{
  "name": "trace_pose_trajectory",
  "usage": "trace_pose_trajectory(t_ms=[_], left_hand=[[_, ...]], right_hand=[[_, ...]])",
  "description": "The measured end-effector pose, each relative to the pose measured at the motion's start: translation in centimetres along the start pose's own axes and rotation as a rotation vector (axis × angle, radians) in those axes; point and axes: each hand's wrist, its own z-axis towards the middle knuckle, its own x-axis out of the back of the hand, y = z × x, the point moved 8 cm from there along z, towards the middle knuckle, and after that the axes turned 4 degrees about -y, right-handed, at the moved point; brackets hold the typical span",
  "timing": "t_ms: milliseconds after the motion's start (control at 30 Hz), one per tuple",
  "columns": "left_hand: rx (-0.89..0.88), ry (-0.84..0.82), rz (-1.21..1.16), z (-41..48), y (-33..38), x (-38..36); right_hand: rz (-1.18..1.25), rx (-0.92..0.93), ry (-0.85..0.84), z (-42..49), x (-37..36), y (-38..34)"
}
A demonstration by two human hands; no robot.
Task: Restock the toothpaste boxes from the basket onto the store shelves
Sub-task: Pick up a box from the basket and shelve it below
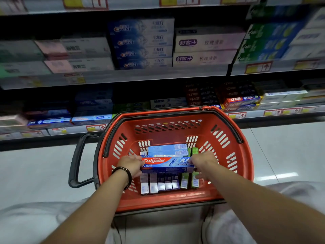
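A red plastic basket stands on the floor before the shelves. Inside it, both hands hold one blue and red Colgate toothpaste box lengthwise. My left hand grips its left end and my right hand grips its right end. Under and behind that box lie more blue boxes. Several purple and white boxes and green boxes stand along the near wall of the basket.
The store shelves ahead hold rows of toothpaste boxes on two levels, with yellow and red price tags on the edges. The basket's black pull handle sticks out to the left. Pale floor tiles lie on both sides. My knees are at the bottom.
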Motion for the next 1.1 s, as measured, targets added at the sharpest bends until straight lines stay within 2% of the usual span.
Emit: trace_pose_trajectory(t_ms=[300,433,567,767,1100], left_hand=[[0.023,-0.102,-0.175,-3.3,1.7,0.5],[0.012,-0.117,-0.209,-4.5,2.8,1.4],[-0.016,-0.160,-0.252,-5.4,4.0,1.5],[-0.043,-0.199,-0.345,-6.5,5.9,2.3],[-0.114,-0.204,-0.350,-8.8,10.1,4.3]], right_hand=[[0.171,0.034,-0.011,-2.5,1.8,-1.5],[0.193,0.075,-0.056,-3.9,2.4,-2.9],[0.196,0.134,-0.019,-4.7,3.9,-4.2],[0.295,0.189,-0.118,-8.9,5.5,-6.3],[0.337,0.311,-0.165,-12.0,7.1,-9.9]])
